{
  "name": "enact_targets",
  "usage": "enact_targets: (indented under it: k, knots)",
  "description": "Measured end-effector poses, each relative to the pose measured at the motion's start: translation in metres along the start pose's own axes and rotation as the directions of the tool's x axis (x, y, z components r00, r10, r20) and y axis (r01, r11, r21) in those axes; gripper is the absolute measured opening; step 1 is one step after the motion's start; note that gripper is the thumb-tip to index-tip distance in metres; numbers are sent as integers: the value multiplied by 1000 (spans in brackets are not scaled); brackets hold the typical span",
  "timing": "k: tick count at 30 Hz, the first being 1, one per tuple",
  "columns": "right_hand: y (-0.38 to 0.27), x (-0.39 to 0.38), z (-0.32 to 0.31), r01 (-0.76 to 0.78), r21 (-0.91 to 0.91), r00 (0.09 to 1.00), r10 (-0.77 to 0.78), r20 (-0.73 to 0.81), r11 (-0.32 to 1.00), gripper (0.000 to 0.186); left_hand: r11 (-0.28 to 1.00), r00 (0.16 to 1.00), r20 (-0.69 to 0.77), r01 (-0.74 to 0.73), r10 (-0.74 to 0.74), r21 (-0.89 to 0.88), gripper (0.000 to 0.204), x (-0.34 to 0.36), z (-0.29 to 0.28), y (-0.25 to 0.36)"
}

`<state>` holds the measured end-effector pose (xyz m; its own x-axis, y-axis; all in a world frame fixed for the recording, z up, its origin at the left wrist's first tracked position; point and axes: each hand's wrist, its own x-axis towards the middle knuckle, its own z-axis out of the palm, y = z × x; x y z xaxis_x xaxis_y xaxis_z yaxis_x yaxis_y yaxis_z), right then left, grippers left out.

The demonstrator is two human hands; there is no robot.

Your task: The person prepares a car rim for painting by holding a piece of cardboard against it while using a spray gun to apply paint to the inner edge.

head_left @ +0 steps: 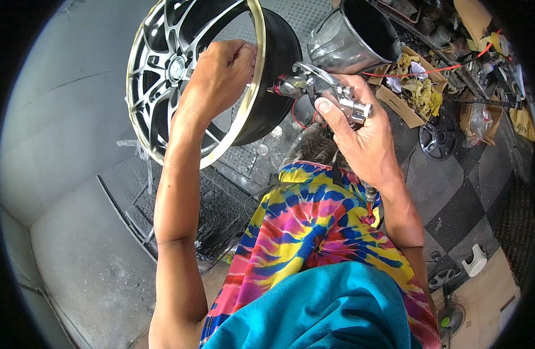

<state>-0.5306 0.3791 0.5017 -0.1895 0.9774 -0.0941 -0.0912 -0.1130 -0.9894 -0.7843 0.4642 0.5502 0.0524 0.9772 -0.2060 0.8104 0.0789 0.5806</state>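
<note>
A silver multi-spoke alloy wheel (163, 68) with a dark barrel stands tilted ahead of me, a pale yellowish band running around its outer lip. Over the spokes, beside the right part of that lip, is my left hand (225, 72). Its fingers are curled closed, and their tips are hidden, so what they pinch cannot be made out. My right hand (360, 128) grips a chrome spray gun (323, 87) just right of the wheel. The gun's red-ringed nozzle points left toward the dark barrel, a short gap away.
Behind the gun stands a dark, paint-smeared bucket (352, 38). Cardboard boxes (404, 104) with crumpled yellow paper, a red hose (453, 68) and a black wheel cover (438, 138) lie to the right. A grey panel (64, 116) rises at left. A white plastic piece (475, 260) lies at lower right.
</note>
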Motion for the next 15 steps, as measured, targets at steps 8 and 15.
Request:
enact_targets:
  k: [8,15]
  knots:
    - [1,3,1,1,39,1000,0,-25,999,37,1000,1000,7,-2,2,-7,38,-1,-1,4]
    - [-1,10,-2,44,38,994,-40,-98,998,32,999,999,1,-32,32,-22,38,-2,0,5]
